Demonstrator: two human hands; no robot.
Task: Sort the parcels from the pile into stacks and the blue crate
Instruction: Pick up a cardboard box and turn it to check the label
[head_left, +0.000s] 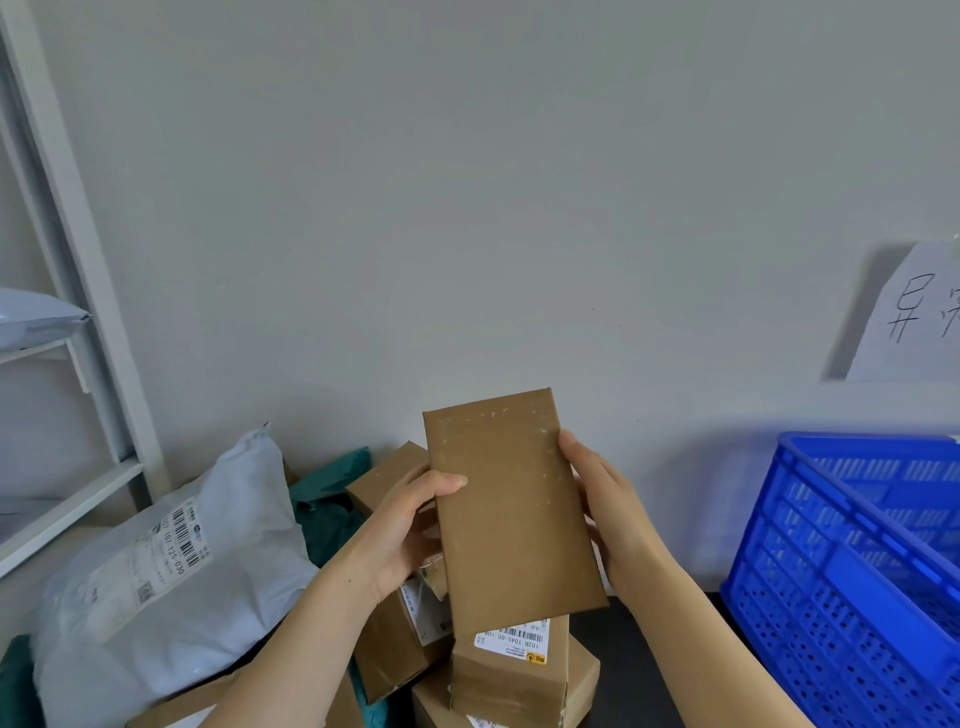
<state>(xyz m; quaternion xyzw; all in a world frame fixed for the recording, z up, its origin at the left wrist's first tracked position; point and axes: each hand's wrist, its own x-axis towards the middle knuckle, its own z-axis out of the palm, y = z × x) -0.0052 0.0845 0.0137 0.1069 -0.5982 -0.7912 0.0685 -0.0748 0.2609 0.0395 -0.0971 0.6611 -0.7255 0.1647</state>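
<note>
A flat brown cardboard parcel (511, 512) is held up in front of me, its plain face toward the camera and slightly tilted. My left hand (402, 525) grips its left edge, thumb on the front. My right hand (615, 517) holds its right edge. Below it lies the pile: brown boxes (511, 670), one with a barcode label, a large white plastic mailer (171, 582) with a shipping label at the left, and a green bag (324, 499) behind. The blue crate (852, 566) stands at the right.
A white metal shelf frame (78, 291) stands at the left with a grey-blue mailer (36, 317) on one shelf. A sheet of paper with handwriting (914, 317) hangs on the wall above the crate. Dark floor (639, 654) shows between pile and crate.
</note>
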